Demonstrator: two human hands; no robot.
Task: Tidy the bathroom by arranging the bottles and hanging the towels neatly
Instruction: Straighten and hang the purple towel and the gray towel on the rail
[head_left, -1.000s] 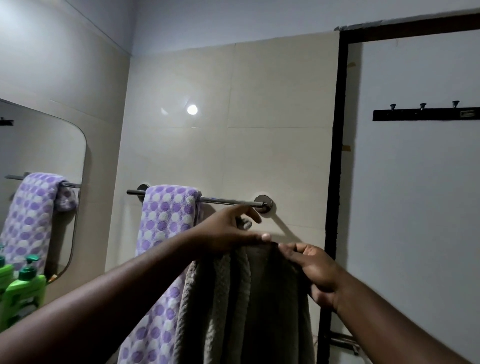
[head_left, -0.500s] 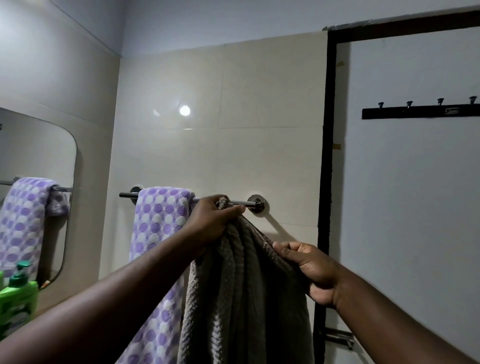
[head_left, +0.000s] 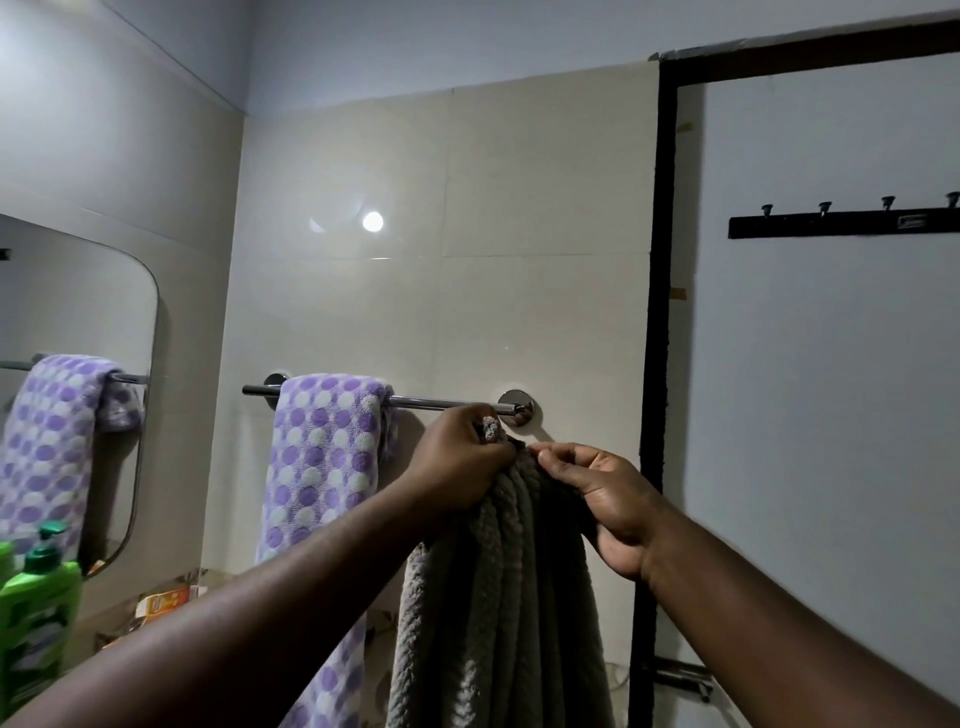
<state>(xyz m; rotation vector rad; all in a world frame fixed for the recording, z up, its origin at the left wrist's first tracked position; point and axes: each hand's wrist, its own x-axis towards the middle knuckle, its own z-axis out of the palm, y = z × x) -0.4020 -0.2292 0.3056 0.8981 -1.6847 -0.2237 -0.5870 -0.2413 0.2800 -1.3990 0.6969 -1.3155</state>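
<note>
Two hands hold a bunched grey towel just under the bare right end of the towel rail.

The left hand (head_left: 460, 467) is clenched around the gathered top of the grey ribbed towel (head_left: 498, 597), with a tuft of cloth poking out above its knuckles, just below the chrome towel rail (head_left: 441, 401). The right hand (head_left: 602, 501) pinches the same bunch from the right, thumb and fingertips pressed on the fabric, touching or nearly touching the left hand. The towel hangs straight down beneath both hands. A purple-and-white dotted towel (head_left: 324, 457) is draped over the rail's left part, beside the left forearm. A green pump bottle (head_left: 39, 597) stands at the lower left under the mirror (head_left: 78, 322).
</note>
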